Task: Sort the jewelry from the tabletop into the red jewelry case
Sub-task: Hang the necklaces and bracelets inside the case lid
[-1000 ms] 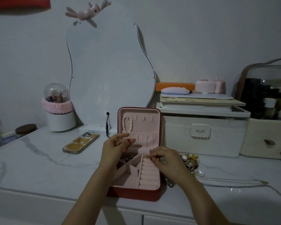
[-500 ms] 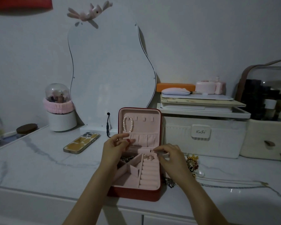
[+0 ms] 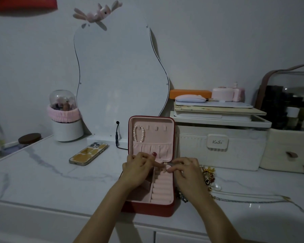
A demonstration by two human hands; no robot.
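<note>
Both hands met over the top ring rolls (image 3: 162, 185) of the open red case (image 3: 148, 208). The right hand (image 3: 188, 172) pinched a small piece, maybe a ring; the left hand (image 3: 137, 170) was curled, its hold unclear. It was best to press the piece gently between two rolls.

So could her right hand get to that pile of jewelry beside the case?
Probably yes. The right hand is at the top of the ring rolls in the case, and the jewelry pile lies on the table just to its right, with nothing between them. It seems to pinch something small first, though.
</note>
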